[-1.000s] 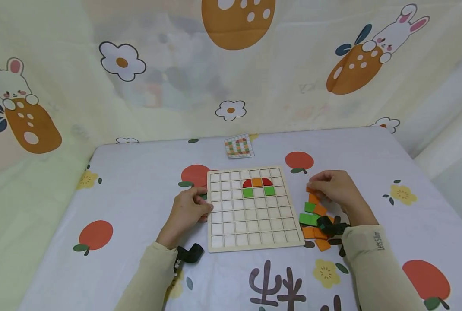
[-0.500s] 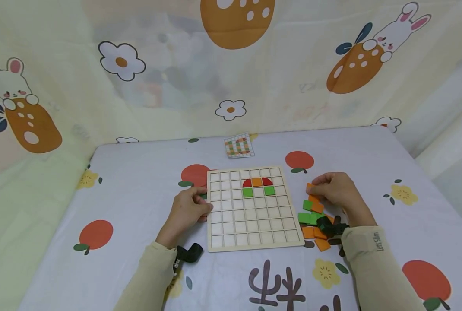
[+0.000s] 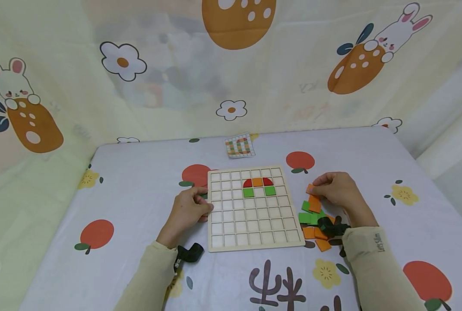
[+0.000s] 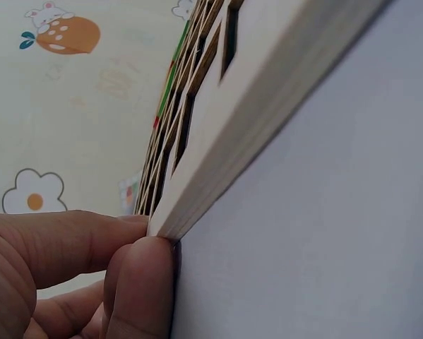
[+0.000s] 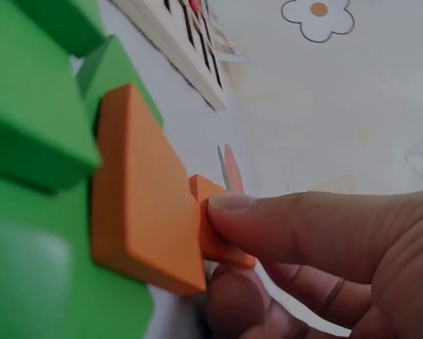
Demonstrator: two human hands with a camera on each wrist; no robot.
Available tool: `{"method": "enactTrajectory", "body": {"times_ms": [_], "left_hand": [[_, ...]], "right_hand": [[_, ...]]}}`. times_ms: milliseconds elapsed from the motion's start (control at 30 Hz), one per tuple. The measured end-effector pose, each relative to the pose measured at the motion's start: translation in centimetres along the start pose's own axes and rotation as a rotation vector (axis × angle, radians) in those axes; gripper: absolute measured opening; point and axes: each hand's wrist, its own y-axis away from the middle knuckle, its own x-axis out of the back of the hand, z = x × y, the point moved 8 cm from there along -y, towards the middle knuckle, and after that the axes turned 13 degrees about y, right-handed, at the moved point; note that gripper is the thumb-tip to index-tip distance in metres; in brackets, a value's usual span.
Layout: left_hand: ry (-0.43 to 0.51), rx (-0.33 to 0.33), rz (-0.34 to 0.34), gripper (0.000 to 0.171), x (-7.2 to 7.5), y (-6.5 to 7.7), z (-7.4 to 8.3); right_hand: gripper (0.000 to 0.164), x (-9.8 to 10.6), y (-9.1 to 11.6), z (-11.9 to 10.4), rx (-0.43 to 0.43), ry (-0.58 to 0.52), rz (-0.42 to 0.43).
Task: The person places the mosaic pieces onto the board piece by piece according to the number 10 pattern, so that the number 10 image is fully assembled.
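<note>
Left hand [image 3: 186, 209]: thumb and finger clamped on the left edge of the board [image 3: 240, 216], which lies flat on the table [image 3: 137, 268]; five coloured pieces [image 3: 257, 182] set in its far half. Right hand [image 3: 337, 190]: thumb and finger pinched on an orange tile [image 3: 309, 189], far end of the loose pile [image 3: 305, 218], right of the board. Patterned card [image 3: 239, 146] beyond.

We see a curtained-off nook, home or studio we cannot tell: a rabbit-printed curtain [image 3: 172, 86] fills the upper frame, fruit-printed cloth [image 3: 145, 172] covers the tabletop [image 3: 363, 160] below.
</note>
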Motion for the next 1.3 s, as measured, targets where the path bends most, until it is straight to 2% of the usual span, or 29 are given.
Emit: {"method": "enactTrajectory", "body": {"times_ms": [300, 600, 833, 1067, 1300], "left_hand": [[-0.005, 0.009, 0.001, 0.049, 0.0, -0.1, -0.1], [-0.013, 0.020, 0.001, 0.049, 0.0, -0.1, -0.3], [-0.011, 0.012, -0.008, 0.050, 0.0, -0.3, -0.3], [-0.032, 0.000, -0.005, 0.050, 0.0, -0.3, -0.1], [-0.027, -0.003, -0.008, 0.049, -0.1, -0.2, -0.1]], "right_hand": [[0.035, -0.1, 0.0, -0.5, 0.055, -0.150, -0.050], [0.037, -1.1, 0.5, -2.0, 0.115, -0.370, -0.157], [0.033, -1.9, 1.0, -3.7, 0.164, -0.340, -0.185], [0.029, -3.1, 1.3, -5.0, 0.197, -0.360, -0.233], [0.027, -4.5, 1.5, -5.9, 0.198, -0.337, -0.254]]}}
